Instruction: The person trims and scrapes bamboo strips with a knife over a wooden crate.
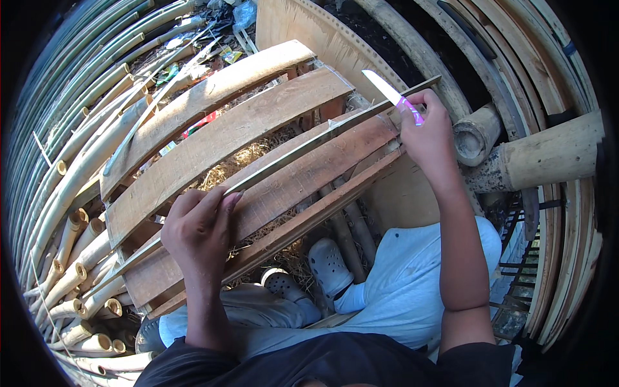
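Note:
A long, thin bamboo strip (284, 160) slants across the picture from lower left to upper right, over a slatted wooden bench (245, 119). My left hand (196, 222) is closed around the strip left of the middle, thumb and fingers pinching it. In my right hand (429, 135) is a knife (382, 87) with a pale blade and a pink-and-purple patterned handle. The blade points up and to the left, crossing the strip near its far right end. Whether the edge touches the strip I cannot tell. A small raised sliver shows on the strip left of the knife.
Bamboo poles (71, 277) lie stacked along the left. A thick bamboo post (548, 155) juts in from the right, beside stacked wooden planks (561, 271). A plywood sheet (309, 29) stands beyond the bench. Crocs-style clogs (330, 266) on my feet rest below it, among straw.

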Demonstrator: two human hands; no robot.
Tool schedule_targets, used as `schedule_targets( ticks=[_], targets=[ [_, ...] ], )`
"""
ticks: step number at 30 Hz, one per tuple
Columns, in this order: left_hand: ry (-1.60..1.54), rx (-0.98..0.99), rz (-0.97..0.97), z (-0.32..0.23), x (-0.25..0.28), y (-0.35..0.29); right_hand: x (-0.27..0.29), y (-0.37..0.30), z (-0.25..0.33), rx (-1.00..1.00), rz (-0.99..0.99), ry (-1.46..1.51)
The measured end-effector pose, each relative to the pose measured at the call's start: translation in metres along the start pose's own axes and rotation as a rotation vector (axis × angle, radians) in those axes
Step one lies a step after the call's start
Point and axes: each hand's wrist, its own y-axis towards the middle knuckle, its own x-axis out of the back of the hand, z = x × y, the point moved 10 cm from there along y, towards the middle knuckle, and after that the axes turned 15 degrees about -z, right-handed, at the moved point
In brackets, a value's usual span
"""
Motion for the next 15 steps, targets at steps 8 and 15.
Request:
schedule_targets(
  ticks=[8,15],
  targets=[
    [0.000,0.005,0.049,0.001,-0.002,0.002,-0.001,-0.023,-0.006,-0.165,0.040,0.200],
    [0.005,0.017,0.050,0.005,-0.002,0.001,-0.021,-0.050,0.022,-0.146,0.163,0.336]
  ],
)
